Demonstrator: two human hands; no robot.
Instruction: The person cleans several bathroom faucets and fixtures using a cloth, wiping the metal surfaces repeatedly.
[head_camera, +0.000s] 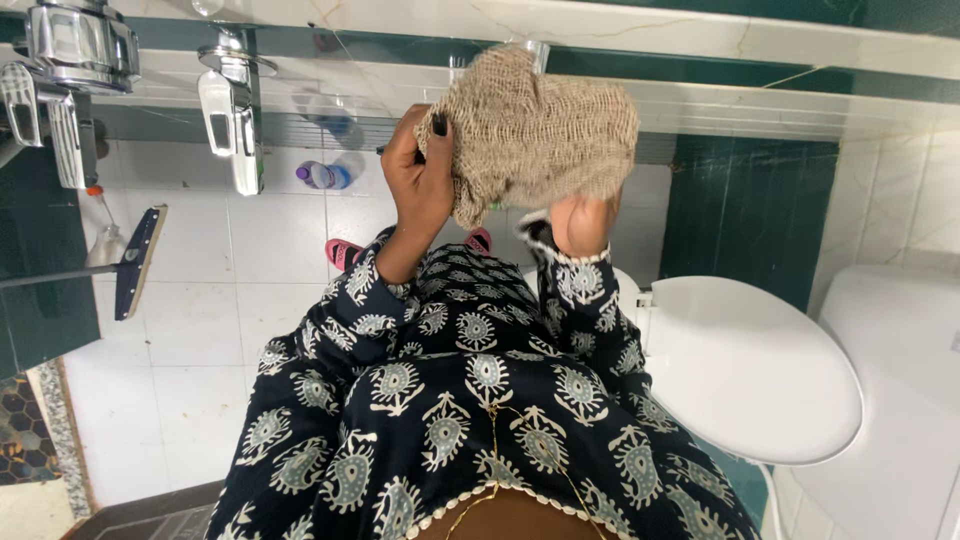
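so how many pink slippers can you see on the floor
2: one pink slipper shows by the left sleeve, the other slipper peeks out under the mesh cloth. Both are partly hidden.

White tiled floor (190, 330) with bottle (322, 175), squeegee (138, 262).

You are viewing through a single head camera, looking steeply down your own front, close to your raised hands. The picture is appearing inverted: floor (190, 300) toward the top, toilet (745, 370) lying at right.
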